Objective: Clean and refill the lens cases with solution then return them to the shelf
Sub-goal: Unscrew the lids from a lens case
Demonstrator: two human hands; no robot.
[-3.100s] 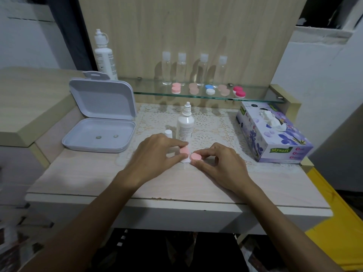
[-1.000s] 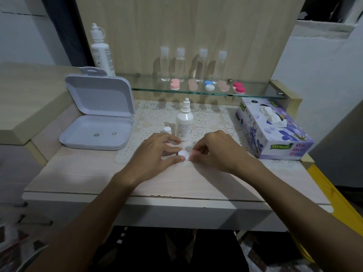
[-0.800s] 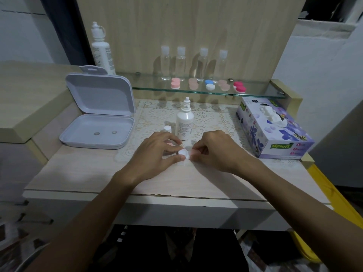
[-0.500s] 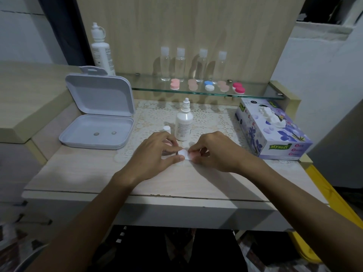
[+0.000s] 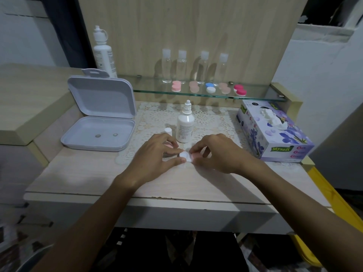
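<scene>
Hands meet at the middle of the table [image 5: 82, 179], both working on one small white lens case [image 5: 185, 156] that lies flat on the front edge of the lace mat [image 5: 214, 122]. Left hand [image 5: 157, 156] pinches the case's left end, thumb below and forefinger above, fingers curled round it. Right hand [image 5: 218, 154] curls in from the other side, fingertips closed on the case's right end; a touch of pink shows under those fingers, though what it belongs to I cannot tell.

Just behind the hands stands the small solution bottle [image 5: 185, 124], upright, nozzle bare, and its white cap [image 5: 168, 131] sits upright just beside it to the left. Over on the left of the table a grey hinged box [image 5: 102, 118] lies open, lid tipped back, two small round things lying in its tray. On the right, a purple flowered tissue box [image 5: 273, 132], one tissue poking out of the top.

Up on the glass shelf [image 5: 255, 93] at the back, five more lens cases [image 5: 210, 88] sit in a row: pink, pale pink, blue and white, pale pink, bright pink. Behind them, four clear bottles [image 5: 181, 65] with white caps stand against the wooden panel. A large white bottle [image 5: 103, 54] stands tall at the shelf's left end.
</scene>
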